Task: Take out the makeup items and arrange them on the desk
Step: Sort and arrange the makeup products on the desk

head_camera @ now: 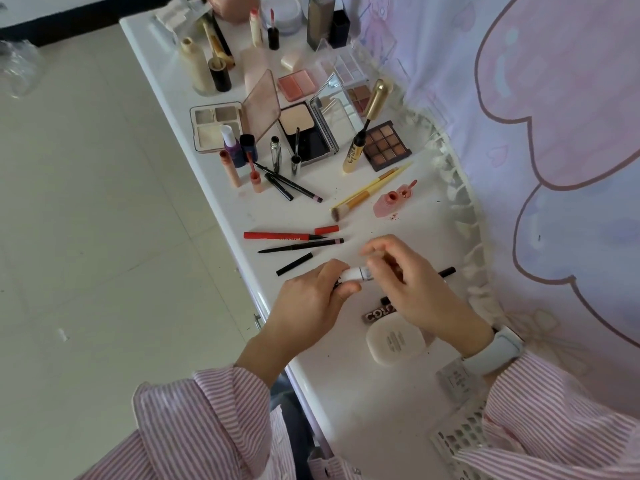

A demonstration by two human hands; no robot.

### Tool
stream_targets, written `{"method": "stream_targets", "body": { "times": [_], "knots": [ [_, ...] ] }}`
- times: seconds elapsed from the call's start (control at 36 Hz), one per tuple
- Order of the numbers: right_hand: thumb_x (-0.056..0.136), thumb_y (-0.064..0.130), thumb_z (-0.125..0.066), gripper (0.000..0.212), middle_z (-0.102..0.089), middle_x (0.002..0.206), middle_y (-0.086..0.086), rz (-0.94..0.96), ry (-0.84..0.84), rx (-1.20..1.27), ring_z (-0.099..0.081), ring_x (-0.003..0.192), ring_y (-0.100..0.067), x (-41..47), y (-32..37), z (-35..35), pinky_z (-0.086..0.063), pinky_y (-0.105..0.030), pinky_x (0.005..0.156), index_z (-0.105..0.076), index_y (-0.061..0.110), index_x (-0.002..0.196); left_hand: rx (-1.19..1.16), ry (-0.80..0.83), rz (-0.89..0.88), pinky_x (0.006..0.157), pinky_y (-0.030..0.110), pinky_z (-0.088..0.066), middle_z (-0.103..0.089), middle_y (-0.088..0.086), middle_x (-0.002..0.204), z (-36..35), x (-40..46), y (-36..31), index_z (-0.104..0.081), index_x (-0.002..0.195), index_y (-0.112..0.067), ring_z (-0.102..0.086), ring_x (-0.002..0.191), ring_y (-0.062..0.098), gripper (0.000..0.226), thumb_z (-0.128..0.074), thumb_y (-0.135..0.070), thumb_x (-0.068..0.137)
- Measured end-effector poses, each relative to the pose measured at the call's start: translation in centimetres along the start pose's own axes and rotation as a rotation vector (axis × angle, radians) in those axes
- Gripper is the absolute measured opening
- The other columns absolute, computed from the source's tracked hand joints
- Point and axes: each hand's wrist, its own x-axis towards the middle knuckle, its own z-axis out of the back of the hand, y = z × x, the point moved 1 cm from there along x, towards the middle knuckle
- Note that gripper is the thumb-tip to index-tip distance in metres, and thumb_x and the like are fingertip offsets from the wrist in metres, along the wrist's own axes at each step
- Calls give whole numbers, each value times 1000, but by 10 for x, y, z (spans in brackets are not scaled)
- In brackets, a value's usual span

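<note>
Both hands over the near part of the white desk (pixel 313 393), working one small white tube (pixel 356 274). Left hand (pixel 311 299) curled round its left end, thumb underneath. Right hand (pixel 412 282) pinching the right end, fingers bent close; can't tell whether a cap is on or off. Pale watch (pixel 498 348) on the right wrist, pink striped sleeves (pixel 214 420). Just near of the hands: a cream compact (pixel 391 341) and a brown "COLOR" stick (pixel 375 315). Just far of them: a red eyeliner pen (pixel 277 235), black pencils. Further back: a nine-pan brown eyeshadow palette (pixel 388 145), an open powder compact (pixel 304 131), a gold mascara (pixel 372 116), a tipped pink bottle (pixel 388 202).
</note>
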Motion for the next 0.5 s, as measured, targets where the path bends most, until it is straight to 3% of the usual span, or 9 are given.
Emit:
{"method": "stream_targets", "body": {
  "times": [0.06, 0.11, 0.19, 0.25, 0.31, 0.36, 0.39, 0.44, 0.5],
  "knots": [
    [92, 8, -48, 31, -49, 90, 5, 0, 93, 106, -45, 69, -2, -1, -3, 0, -40, -15, 62, -48, 28, 116, -2, -25, 28, 43, 19, -27, -42, -12, 65, 1, -1, 2, -57, 91, -6, -35, 49, 6, 60, -20, -54, 97],
    [92, 12, -49, 33, -51, 97, 8, -65, 129, 162, -48, 73, -1, 0, -3, 1, -43, -17, 66, -47, 32, 118, 12, -24, 31, 43, 19, -29, -47, -10, 64, 0, -3, 3, -56, 92, -7, -35, 49, 6, 57, -21, -53, 97],
    [94, 30, -43, 19, -59, 74, 8, -147, 108, 59, -51, 58, 0, 4, -6, 0, -41, -19, 63, -57, 21, 104, 22, -3, 30, 43, 20, -28, -50, -7, 64, -2, -5, 2, -55, 91, -10, -34, 47, 8, 53, -22, -52, 97],
    [95, 27, -43, 16, -56, 68, 5, -120, 77, 20, -49, 56, -5, 4, -8, -2, -41, -21, 59, -56, 17, 97, 21, 4, 34, 43, 20, -29, -52, -6, 66, -3, -5, 1, -57, 90, -8, -32, 49, 7, 56, -21, -52, 97],
    [93, 20, -47, 12, -54, 82, 6, -96, 94, 56, -50, 66, -12, 2, -9, -2, -42, -22, 63, -48, 23, 105, 6, 5, 51, 42, 21, -31, -54, -5, 67, -3, -4, 1, -57, 90, -8, -35, 50, 6, 58, -21, -52, 97],
    [92, 20, -50, 23, -53, 97, 6, -133, 135, 106, -54, 75, -21, 1, -10, 1, -46, -26, 70, -41, 26, 112, 13, 2, 55, 42, 22, -32, -55, -4, 67, -2, -4, 2, -58, 91, -7, -37, 50, 7, 59, -20, -52, 97],
    [92, 23, -50, 24, -54, 97, 3, -159, 139, 122, -55, 71, -19, 2, -10, 2, -46, -29, 69, -41, 26, 113, 19, 4, 52, 42, 22, -33, -56, -4, 68, -2, -3, 3, -58, 91, -7, -38, 50, 7, 58, -21, -52, 97],
    [92, 29, -47, 14, -59, 84, 1, -157, 126, 106, -54, 59, -3, 4, -10, 3, -44, -21, 62, -47, 24, 106, 24, 17, 48, 43, 21, -32, -56, -3, 69, -2, -2, 2, -58, 92, -8, -38, 51, 7, 58, -21, -51, 97],
    [93, 28, -47, 7, -58, 75, 4, -108, 107, 19, -52, 59, 2, 5, -10, 3, -41, -14, 60, -54, 24, 93, 20, 31, 42, 43, 21, -31, -57, -3, 72, -2, -1, 1, -57, 92, -8, -37, 52, 7, 58, -20, -52, 97]
  ]
}}
